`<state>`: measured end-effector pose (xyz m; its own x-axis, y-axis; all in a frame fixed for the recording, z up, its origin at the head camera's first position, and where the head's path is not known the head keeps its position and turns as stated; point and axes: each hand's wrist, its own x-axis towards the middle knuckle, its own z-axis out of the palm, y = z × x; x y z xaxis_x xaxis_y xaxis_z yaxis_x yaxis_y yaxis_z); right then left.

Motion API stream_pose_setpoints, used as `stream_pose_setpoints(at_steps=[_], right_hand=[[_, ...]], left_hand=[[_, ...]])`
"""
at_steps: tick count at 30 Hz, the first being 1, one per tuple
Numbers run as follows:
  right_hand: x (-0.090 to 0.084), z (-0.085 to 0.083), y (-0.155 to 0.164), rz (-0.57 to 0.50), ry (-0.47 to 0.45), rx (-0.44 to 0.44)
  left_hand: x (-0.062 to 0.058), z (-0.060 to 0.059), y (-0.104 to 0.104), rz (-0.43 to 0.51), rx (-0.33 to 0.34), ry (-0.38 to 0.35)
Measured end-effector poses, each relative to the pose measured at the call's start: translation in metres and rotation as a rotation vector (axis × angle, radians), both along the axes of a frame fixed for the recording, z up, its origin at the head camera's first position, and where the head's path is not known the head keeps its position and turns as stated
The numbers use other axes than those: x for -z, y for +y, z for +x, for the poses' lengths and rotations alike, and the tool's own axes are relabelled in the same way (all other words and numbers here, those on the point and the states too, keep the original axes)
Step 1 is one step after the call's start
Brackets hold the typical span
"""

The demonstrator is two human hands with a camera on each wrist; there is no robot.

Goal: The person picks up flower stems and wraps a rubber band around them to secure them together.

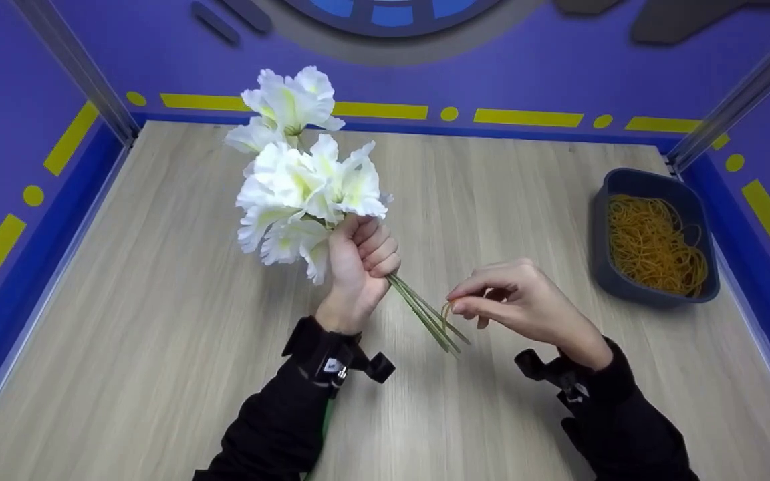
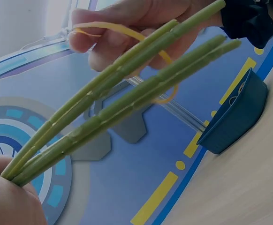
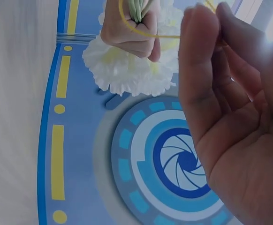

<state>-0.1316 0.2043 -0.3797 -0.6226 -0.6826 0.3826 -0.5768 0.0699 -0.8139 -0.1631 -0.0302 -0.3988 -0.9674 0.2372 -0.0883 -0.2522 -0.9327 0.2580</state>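
Observation:
My left hand (image 1: 361,264) grips a bunch of white artificial flowers (image 1: 298,177) by the stems, just below the blooms. Several green stems (image 2: 99,112) stick out of the fist toward the lower right, splayed into two groups in the left wrist view. Between thumb and forefinger, my right hand (image 1: 525,300) pinches a thin yellow rubber band (image 2: 122,29) close to the stem ends. The band's loop hangs among the stems; exactly which ones it encircles I cannot tell. In the right wrist view it stretches in front of the left fist.
A dark bin (image 1: 656,298) full of loose rubber bands (image 1: 652,244) stands at the right of the wooden table (image 1: 158,334). Blue-purple panels (image 1: 525,73) with yellow dashes enclose the back and sides.

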Motion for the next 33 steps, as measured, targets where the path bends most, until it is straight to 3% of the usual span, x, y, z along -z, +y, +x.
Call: stream_pose_setpoints(at_steps=[7,21,33], right_hand=[[0.005,0.0,-0.006,-0.056,0.056,0.061],[0.007,0.002,-0.013,-0.122,0.026,0.202],[0.022,-0.014,-0.012,-0.195,-0.059,0.295]], left_hand=[[0.001,0.005,0.009,-0.058,0.003,-0.038],[0.002,0.014,0.024,-0.107,0.088,-0.029],[-0.001,0.015,0.02,-0.008,0.122,-0.028]])
